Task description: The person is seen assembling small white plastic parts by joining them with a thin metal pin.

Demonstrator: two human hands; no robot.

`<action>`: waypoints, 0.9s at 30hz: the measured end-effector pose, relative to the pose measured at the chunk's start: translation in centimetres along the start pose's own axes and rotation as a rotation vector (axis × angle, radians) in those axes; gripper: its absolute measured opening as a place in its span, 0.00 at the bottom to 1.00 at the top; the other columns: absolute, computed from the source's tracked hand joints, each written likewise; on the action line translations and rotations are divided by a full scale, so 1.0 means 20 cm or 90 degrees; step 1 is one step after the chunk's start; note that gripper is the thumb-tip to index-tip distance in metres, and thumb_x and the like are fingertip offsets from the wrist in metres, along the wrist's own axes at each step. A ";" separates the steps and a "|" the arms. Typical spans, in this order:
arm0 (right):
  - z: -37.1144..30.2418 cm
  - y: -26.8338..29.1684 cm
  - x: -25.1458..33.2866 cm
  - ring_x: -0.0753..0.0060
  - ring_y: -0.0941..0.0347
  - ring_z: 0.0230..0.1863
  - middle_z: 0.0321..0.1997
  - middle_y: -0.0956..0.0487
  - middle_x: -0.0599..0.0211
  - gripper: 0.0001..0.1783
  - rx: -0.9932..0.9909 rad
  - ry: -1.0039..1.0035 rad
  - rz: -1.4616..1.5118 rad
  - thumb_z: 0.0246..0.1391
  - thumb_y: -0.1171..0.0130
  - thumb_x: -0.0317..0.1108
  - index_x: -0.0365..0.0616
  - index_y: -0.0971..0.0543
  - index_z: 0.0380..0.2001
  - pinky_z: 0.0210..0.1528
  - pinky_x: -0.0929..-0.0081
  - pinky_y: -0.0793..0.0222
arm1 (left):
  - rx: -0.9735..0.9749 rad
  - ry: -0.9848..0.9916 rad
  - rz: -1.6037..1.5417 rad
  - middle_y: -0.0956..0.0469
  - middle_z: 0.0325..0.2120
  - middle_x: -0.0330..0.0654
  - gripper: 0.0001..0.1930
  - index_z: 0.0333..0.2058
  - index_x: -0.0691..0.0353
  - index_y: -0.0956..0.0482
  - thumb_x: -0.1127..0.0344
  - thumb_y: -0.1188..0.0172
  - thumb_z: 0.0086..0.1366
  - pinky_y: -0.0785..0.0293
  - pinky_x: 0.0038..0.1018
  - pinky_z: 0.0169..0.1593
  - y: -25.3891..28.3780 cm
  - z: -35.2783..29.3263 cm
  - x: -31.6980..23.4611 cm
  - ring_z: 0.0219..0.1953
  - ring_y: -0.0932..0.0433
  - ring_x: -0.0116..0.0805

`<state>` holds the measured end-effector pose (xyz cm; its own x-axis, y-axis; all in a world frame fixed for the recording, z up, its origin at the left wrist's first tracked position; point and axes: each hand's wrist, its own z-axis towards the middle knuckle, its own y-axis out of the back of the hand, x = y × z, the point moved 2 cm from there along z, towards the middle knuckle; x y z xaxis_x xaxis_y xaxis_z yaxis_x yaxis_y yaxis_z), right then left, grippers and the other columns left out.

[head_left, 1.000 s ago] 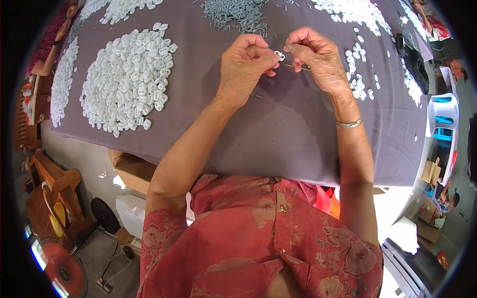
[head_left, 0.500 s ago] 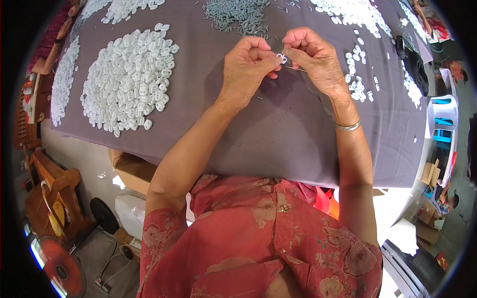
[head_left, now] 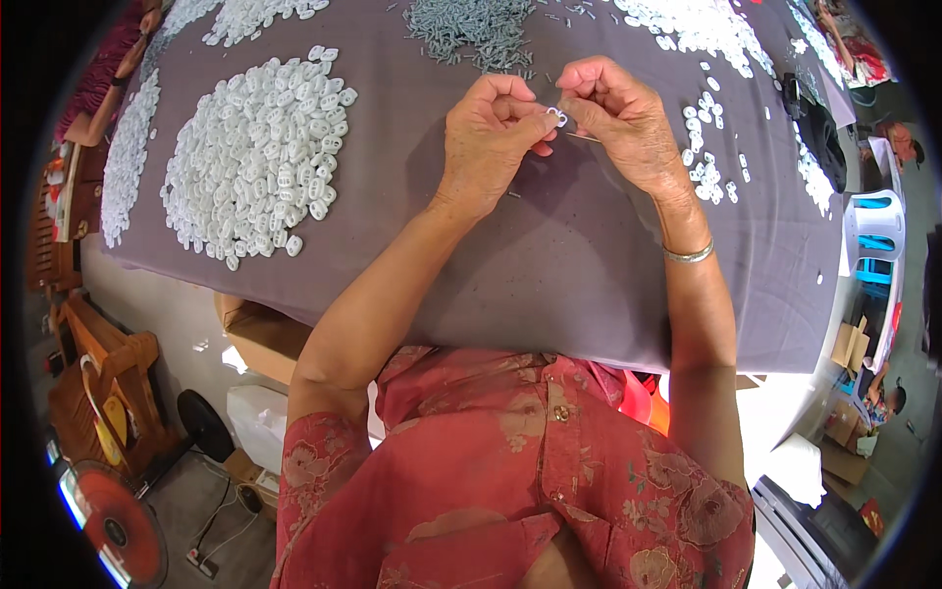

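Note:
Above the far middle of the cloth, my left hand (head_left: 486, 142) is closed, thumb and fingertips pinching a small white plastic piece (head_left: 558, 117) with ring-shaped openings. Close on its right, my right hand (head_left: 623, 123) is closed too, its thumb and forefinger meeting at the piece's edge. A thin straight stick (head_left: 584, 137) pokes out from beneath the right fingers. What sits right between those right fingertips is too small to make out. Beyond both hands lies a heap of small grey pins (head_left: 469, 34). A single grey pin (head_left: 514, 194) rests on the cloth below my left hand.
A large pile of white oval pieces (head_left: 250, 157) covers the left of the grey-brown cloth (head_left: 549, 285). More white pieces (head_left: 702, 34) spread at the far right, with loose ones (head_left: 708, 177) beside my right wrist. Another person's arm (head_left: 93, 123) shows at the far left edge.
Both hands stay nearly in place, still pinched together at the white piece. The piece seems slightly turned between the fingertips.

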<state>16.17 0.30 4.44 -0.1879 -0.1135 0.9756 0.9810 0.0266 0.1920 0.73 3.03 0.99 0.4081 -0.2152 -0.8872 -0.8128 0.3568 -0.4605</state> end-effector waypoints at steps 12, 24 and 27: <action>-0.01 -0.03 0.01 0.90 0.33 0.32 0.32 0.28 0.79 0.06 -0.030 0.001 -0.074 0.57 0.47 0.24 0.41 0.25 0.38 0.31 0.89 0.34 | -0.026 -0.026 -0.005 0.24 0.27 0.43 0.11 0.35 0.65 0.34 0.79 0.40 0.56 0.22 0.24 0.29 -0.01 -0.01 0.00 0.28 0.23 0.27; 0.00 -0.07 -0.01 0.91 0.35 0.28 0.27 0.27 0.80 0.05 -0.085 0.012 -0.178 0.53 0.49 0.19 0.39 0.25 0.30 0.30 0.89 0.36 | -0.083 -0.032 0.023 0.25 0.27 0.44 0.11 0.35 0.66 0.35 0.83 0.43 0.55 0.21 0.24 0.30 -0.02 -0.02 0.01 0.28 0.23 0.28; -0.01 -0.10 0.00 0.91 0.35 0.27 0.26 0.27 0.80 0.04 -0.098 0.013 -0.208 0.52 0.49 0.19 0.38 0.26 0.29 0.30 0.88 0.34 | -0.090 -0.046 0.015 0.25 0.27 0.44 0.11 0.34 0.66 0.34 0.84 0.44 0.55 0.21 0.24 0.30 -0.02 -0.03 0.02 0.29 0.23 0.27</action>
<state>14.19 0.14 4.09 -0.4936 -0.1111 0.8626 0.8651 -0.1646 0.4738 0.95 2.35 0.92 0.4130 -0.1402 -0.8999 -0.8709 0.2281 -0.4352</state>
